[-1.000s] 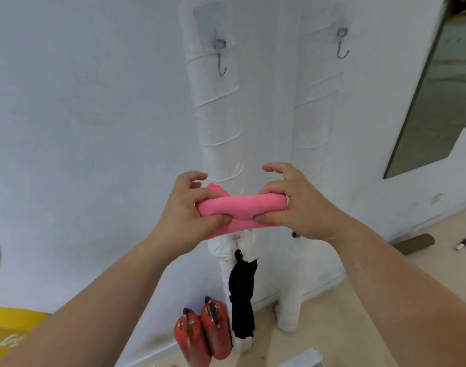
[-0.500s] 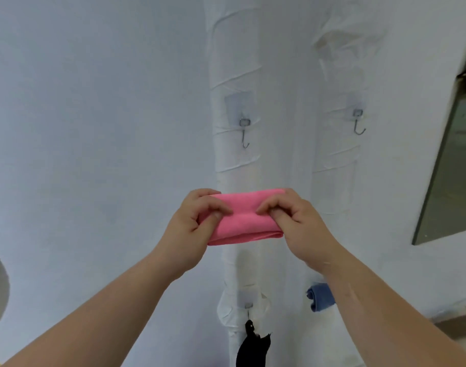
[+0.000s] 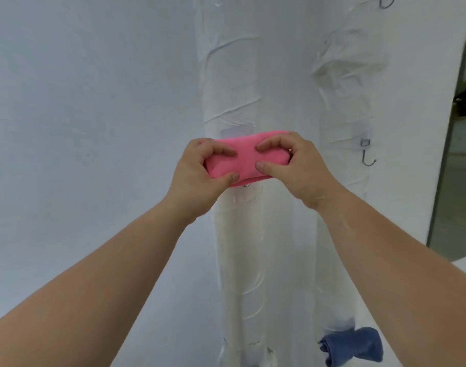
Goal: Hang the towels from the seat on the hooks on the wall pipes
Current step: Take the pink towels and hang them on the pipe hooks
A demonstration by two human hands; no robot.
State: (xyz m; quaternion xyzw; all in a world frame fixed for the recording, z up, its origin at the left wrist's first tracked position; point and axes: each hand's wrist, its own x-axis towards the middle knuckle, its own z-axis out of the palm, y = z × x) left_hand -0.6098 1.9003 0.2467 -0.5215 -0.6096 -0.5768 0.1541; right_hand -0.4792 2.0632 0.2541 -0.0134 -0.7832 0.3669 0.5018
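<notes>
Pink towel (image 3: 246, 157): folded into a thick band and held between both hands at arm's reach, flat against the left pipe (image 3: 234, 75).
Left hand (image 3: 200, 178): grips the towel's left end, fingers curled over the front and thumb under the lower edge.
Right hand (image 3: 298, 168): pinches the towel's right end, fingertips bent onto the front and thumb pressing the lower edge.
Metal tip (image 3: 246, 185): shows just below the towel, between the two thumbs; whether the towel is caught on it cannot be told.
Surface: a white wall (image 3: 94, 102) behind and left of the hands. Both pipes are upright, wrapped in creased white covering.
Right pipe (image 3: 345, 75): stands beyond the right hand, apart from it.
Bare hook (image 3: 367, 157): on the right pipe, level with the right hand, carrying nothing.
Upper hook (image 3: 386, 2): far above the right hand, cut by the frame edge.
Blue towel (image 3: 353, 345): bunched low on the right pipe, well below the right forearm.
Room: a dark opening (image 3: 462, 154) lies to the right of the right hand.
Count: two hands, two towels, two pipes, two plain hooks plus the one metal tip.
</notes>
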